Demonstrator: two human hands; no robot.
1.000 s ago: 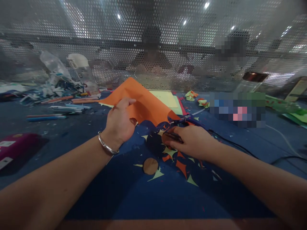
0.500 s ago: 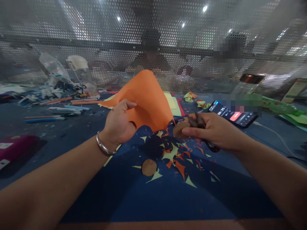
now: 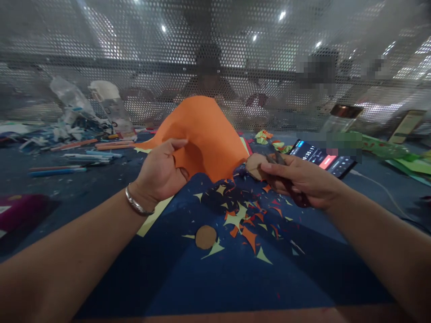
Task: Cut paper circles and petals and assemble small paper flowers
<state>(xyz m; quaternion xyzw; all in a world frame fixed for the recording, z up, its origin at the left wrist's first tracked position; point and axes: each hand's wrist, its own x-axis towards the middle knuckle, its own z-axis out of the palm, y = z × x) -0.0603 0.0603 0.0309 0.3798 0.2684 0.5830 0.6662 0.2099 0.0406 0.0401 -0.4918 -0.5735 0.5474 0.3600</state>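
My left hand (image 3: pixel 162 172), with a silver bangle on the wrist, pinches the near edge of an orange paper sheet (image 3: pixel 205 134) and holds it arched above the blue table (image 3: pixel 188 278). My right hand (image 3: pixel 299 179) is closed around dark-handled scissors (image 3: pixel 291 190), and its fingertips pinch a small brown paper disc (image 3: pixel 254 165) beside the sheet's right edge. Another brown disc (image 3: pixel 206 236) lies on the table among orange and yellow paper scraps (image 3: pixel 242 220), below and between my hands.
A phone (image 3: pixel 319 158) with a running timer lies just beyond my right hand, a white cable trailing right. Pens and pencils (image 3: pixel 77 154) and crumpled packaging lie at the far left. A perforated metal screen (image 3: pixel 134 54) closes the back; people sit behind it. Green paper lies far right.
My left hand has lifted the orange sheet higher into an arch. My right hand rose off the table with the scissors and a brown disc, moving right and uncovering the phone.
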